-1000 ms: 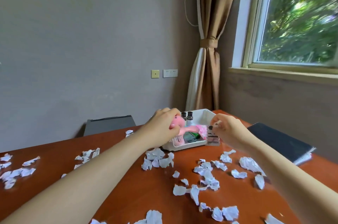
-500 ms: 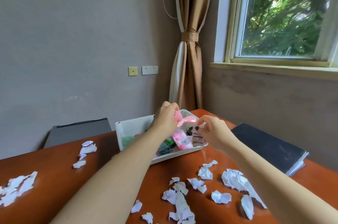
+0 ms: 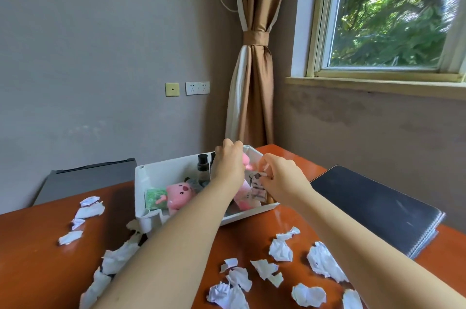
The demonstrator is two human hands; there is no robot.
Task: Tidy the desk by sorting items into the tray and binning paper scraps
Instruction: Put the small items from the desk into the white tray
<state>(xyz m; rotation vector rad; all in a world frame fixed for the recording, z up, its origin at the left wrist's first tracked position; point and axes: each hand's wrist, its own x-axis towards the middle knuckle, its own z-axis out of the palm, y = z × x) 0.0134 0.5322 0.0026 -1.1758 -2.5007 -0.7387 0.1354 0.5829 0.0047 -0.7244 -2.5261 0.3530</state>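
Both hands work over the right end of the white tray (image 3: 141, 183), which sits mid-surface (image 3: 37, 245). The left hand (image 3: 228, 164) has its fingers curled round a pink item (image 3: 245, 159). The right hand (image 3: 282, 180) pinches a small printed card (image 3: 258, 188) just inside the near right rim. Each is best lowered into a free gap, clear of the dark bottles (image 3: 202, 164) and pink plush toy (image 3: 177, 194), and released only once it rests inside. Paper scraps (image 3: 280, 250) litter the near surface, unbinned.

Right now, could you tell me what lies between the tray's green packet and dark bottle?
A pink plush toy lies there, in the head view.
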